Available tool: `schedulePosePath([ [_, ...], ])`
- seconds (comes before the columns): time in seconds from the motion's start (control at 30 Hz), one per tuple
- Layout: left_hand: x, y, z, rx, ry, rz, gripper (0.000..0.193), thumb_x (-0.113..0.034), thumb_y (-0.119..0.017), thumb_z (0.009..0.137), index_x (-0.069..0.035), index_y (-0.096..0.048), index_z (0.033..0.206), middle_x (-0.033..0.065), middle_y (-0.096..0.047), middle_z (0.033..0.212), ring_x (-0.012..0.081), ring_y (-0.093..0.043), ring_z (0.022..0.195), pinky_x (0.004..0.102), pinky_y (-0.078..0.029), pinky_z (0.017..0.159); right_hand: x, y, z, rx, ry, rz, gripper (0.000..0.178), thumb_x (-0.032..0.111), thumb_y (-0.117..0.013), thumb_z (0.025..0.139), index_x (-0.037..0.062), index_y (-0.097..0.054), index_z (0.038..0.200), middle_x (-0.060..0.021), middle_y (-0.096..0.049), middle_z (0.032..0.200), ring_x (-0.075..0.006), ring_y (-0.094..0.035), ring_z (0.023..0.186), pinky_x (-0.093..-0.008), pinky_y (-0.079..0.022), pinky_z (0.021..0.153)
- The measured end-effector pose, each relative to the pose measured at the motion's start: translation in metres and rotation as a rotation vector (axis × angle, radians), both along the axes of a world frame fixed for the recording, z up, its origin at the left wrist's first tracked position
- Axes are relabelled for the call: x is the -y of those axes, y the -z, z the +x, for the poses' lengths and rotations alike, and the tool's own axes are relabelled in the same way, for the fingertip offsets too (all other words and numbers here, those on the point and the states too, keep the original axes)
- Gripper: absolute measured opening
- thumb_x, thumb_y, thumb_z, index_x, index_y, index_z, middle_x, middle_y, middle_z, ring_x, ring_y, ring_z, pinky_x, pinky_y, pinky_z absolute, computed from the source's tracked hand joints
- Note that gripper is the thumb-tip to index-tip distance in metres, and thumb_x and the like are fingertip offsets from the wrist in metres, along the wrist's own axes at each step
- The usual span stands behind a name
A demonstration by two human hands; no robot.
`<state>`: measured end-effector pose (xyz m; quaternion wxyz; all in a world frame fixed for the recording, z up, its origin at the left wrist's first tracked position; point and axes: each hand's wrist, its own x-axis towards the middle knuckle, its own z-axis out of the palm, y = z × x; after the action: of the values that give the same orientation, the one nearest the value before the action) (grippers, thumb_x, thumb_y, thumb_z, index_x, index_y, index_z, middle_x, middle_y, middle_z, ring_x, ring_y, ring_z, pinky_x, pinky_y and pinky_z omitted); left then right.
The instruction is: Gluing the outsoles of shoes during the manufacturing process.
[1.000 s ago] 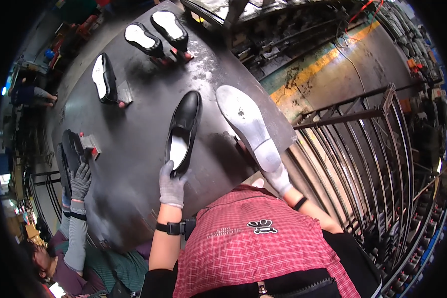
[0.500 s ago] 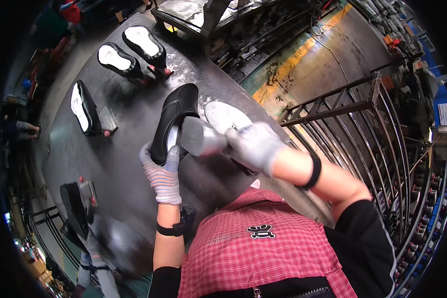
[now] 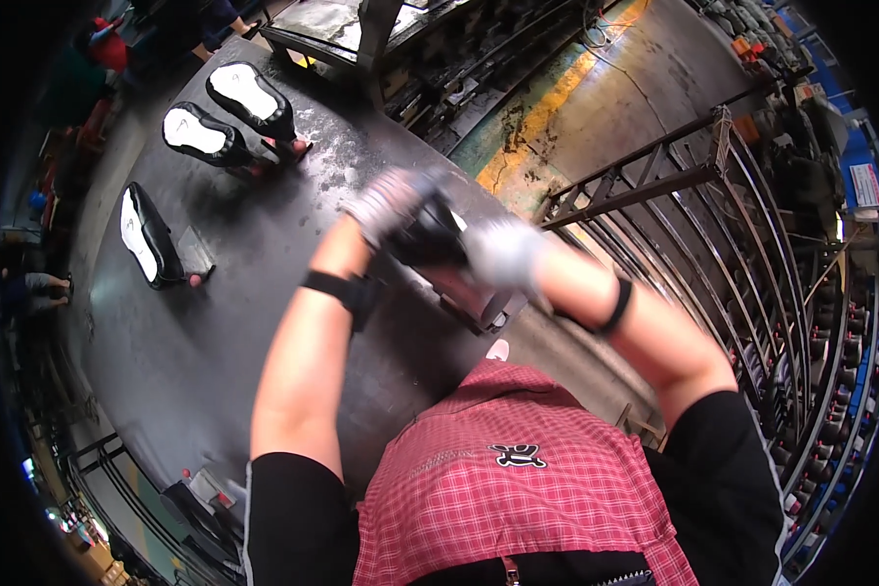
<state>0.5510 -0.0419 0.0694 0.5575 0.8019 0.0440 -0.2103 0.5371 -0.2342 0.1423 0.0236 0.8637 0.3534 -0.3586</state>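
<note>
A black shoe (image 3: 428, 237) is between my two gloved hands, over a metal stand (image 3: 471, 299) near the table's right edge. My left hand (image 3: 389, 203), blurred by motion, is closed over the shoe's far left end. My right hand (image 3: 506, 256) is at the shoe's right side, too smeared to show its fingers or whether it holds a tool. The white oval pad seen earlier at this spot is hidden now.
The dark metal table (image 3: 254, 361) carries a black shoe with a white sole (image 3: 139, 236) at left and two more shoes (image 3: 249, 96) at the back. Another stand (image 3: 205, 486) is at lower left. A barred metal rack (image 3: 645, 186) is close on my right.
My left hand has carried the shoe right, to the stand, and reaches farther forward. The grey tool by my right hand no longer shows. Another person's arms at lower left are gone from view.
</note>
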Motion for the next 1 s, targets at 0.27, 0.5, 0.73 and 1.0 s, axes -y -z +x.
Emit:
schedulePosePath([
  [0.27,0.165,-0.017,-0.082,0.459,0.457,0.885,0.032,-0.034,-0.051,0.088,-0.011,-0.073,0.094,0.0105,-0.069,0.097,0.0275,-0.06,0.105,0.0558,-0.018,0.116,0.15,0.181,-0.148,0.195,0.718,0.84,0.054,0.017,-0.051,0.09,0.0041,-0.039,0.141,-0.0271,-0.06,0.119,-0.0431,-0.064,0.098,-0.0467,-0.052,0.083],
  [0.5,0.175,-0.013,-0.091,0.451,0.218,0.812,0.033,-0.027,-0.053,0.085,0.0,-0.071,0.091,0.0202,-0.067,0.093,0.0353,-0.06,0.099,0.0483,-0.028,0.112,0.13,0.243,-0.134,0.088,1.14,1.075,0.054,0.035,-0.059,0.091,0.0068,-0.046,0.136,-0.0148,-0.057,0.131,-0.0312,-0.056,0.118,-0.0401,-0.043,0.101],
  [0.73,0.158,0.005,-0.107,0.908,-0.052,0.594,0.043,-0.033,-0.059,0.085,-0.005,-0.061,0.118,0.0189,-0.051,0.133,0.0357,-0.041,0.13,0.0561,-0.022,0.114,0.133,0.216,-0.103,-0.453,1.383,1.46,0.06,0.035,-0.058,0.093,0.0032,-0.04,0.14,-0.0155,-0.046,0.141,-0.0327,-0.051,0.123,-0.0409,-0.039,0.107],
  [1.0,0.057,0.034,-0.071,-0.163,-1.105,-0.865,0.032,-0.011,-0.076,0.08,-0.005,-0.062,0.108,0.0078,-0.068,0.097,0.0195,-0.065,0.086,0.0364,-0.053,0.077,0.119,0.111,-0.107,0.432,0.04,0.904,0.077,0.04,-0.087,0.059,0.0132,-0.059,0.126,-0.0389,-0.035,0.14,-0.0513,-0.055,0.112,-0.0505,-0.053,0.082],
])
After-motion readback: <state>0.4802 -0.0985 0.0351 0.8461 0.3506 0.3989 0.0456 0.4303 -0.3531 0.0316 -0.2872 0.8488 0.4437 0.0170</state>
